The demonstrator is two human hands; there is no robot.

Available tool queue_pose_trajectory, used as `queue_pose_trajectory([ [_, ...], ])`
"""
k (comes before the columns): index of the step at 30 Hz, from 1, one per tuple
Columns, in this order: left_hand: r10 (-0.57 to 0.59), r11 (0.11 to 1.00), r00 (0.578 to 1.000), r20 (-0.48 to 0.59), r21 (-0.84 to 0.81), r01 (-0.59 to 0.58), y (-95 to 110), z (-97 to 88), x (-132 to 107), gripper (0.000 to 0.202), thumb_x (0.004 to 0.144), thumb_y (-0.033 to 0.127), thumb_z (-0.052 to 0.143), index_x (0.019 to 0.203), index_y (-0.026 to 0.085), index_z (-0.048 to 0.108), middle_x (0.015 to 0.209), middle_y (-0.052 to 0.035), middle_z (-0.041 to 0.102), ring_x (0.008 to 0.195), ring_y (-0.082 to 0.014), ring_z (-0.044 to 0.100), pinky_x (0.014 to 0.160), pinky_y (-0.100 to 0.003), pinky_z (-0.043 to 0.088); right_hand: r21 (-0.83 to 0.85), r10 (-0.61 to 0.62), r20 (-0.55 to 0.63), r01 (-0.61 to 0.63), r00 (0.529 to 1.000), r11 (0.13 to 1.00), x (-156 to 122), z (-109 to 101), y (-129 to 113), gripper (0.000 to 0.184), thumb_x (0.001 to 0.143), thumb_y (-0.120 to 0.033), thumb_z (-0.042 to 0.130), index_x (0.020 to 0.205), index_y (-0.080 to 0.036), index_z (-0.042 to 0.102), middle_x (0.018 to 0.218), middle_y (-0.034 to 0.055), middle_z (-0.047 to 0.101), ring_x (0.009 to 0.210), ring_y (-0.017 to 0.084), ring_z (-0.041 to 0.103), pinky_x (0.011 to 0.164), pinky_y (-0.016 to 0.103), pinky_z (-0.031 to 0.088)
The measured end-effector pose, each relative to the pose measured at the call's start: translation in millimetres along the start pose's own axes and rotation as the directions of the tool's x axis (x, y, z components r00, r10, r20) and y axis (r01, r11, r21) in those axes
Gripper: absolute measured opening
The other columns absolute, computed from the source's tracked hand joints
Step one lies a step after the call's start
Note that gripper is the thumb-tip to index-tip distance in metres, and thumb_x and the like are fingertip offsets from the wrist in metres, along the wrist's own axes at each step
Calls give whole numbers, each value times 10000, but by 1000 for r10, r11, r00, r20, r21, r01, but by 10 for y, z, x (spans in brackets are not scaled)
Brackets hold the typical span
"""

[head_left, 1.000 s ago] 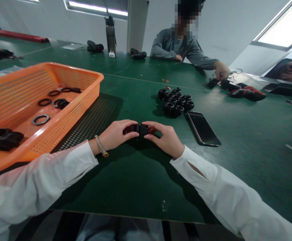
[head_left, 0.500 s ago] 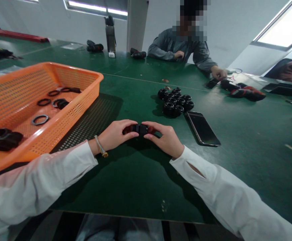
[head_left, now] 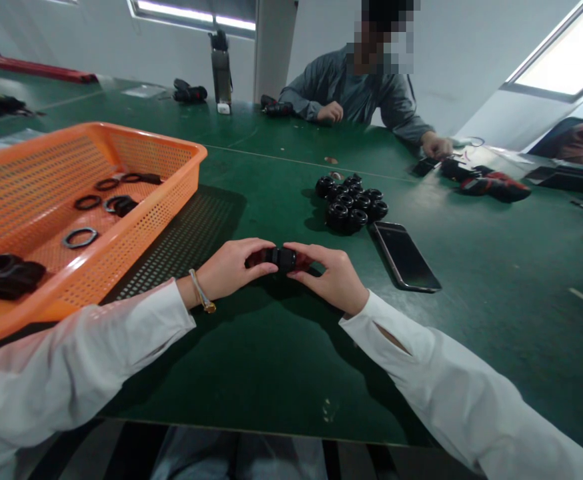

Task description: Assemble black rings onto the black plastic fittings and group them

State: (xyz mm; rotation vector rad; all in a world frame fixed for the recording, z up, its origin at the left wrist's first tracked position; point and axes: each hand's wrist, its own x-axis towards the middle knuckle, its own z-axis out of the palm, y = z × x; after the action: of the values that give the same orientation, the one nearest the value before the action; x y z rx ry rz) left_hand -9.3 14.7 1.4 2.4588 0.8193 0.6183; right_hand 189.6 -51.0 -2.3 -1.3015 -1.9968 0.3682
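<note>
A small black plastic fitting (head_left: pixel 280 257) sits between both hands just above the green table (head_left: pixel 271 360). My left hand (head_left: pixel 234 269) pinches its left end with thumb and fingers closed. My right hand (head_left: pixel 329 277) grips its right end the same way. Beyond the hands lies a cluster of several like black fittings (head_left: pixel 351 202). To the left stands an orange perforated basket (head_left: pixel 171 193) holding black rings (head_left: pixel 80 237) and dark parts (head_left: pixel 9 277).
A dark phone (head_left: pixel 404 256) lies face up right of the hands. Across the table sits a person in a grey top (head_left: pixel 361 100), hands on the table near black and red items (head_left: pixel 491 183). A bottle (head_left: pixel 220 70) stands at the far edge.
My hands stay on the fitting with barely any shift. The person opposite has moved one hand leftward along the table's far edge.
</note>
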Motion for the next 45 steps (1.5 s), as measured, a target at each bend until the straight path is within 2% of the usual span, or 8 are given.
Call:
queue_pose_trajectory([
  [6,-17,1000,1000,10,-1,17,6,-10,-8,379,828,394,544,1066,111,627,933,-84,686,730,-176,609,665,-272,480,-47,-57,-31,56,998,997,10,-3,0,330,742,-200,676,1071,-188,663,922,60,702,838,187,646,759,318,522],
  [11,-11,1000,1000,13,6,11,2,-7,-9,372,829,385,547,1066,110,627,931,-81,684,747,-176,611,676,-268,476,-56,-65,-32,63,997,996,8,5,16,322,738,-209,681,1058,-179,654,867,48,697,804,184,645,751,324,523],
  [17,-14,1000,1000,14,4,14,3,2,4,369,834,385,540,1068,112,625,934,-77,684,749,-175,610,682,-274,479,9,-23,-64,24,998,1000,0,42,41,321,720,-214,690,1035,-199,632,823,16,682,731,158,637,708,305,531],
  [30,-4,1000,1000,13,-6,4,3,-6,-2,369,831,381,544,1065,107,627,925,-77,684,731,-167,606,665,-262,475,13,-4,-39,5,999,1000,7,24,26,278,724,-232,690,994,-191,638,821,27,686,721,161,635,696,307,529],
  [37,-11,1000,1000,8,-13,11,3,-3,-2,378,824,380,551,1070,103,626,946,-83,686,735,-167,606,673,-267,480,112,-3,-46,8,999,994,-12,38,30,410,731,-192,658,1129,-232,570,820,-7,666,704,132,622,699,279,531],
  [45,-19,1000,1000,10,-17,19,6,-8,1,375,821,379,556,1069,109,628,938,-75,688,729,-164,607,670,-261,483,9,-71,-63,72,995,997,-2,29,18,265,745,-200,667,1008,-219,641,773,-2,668,668,131,607,666,261,510],
])
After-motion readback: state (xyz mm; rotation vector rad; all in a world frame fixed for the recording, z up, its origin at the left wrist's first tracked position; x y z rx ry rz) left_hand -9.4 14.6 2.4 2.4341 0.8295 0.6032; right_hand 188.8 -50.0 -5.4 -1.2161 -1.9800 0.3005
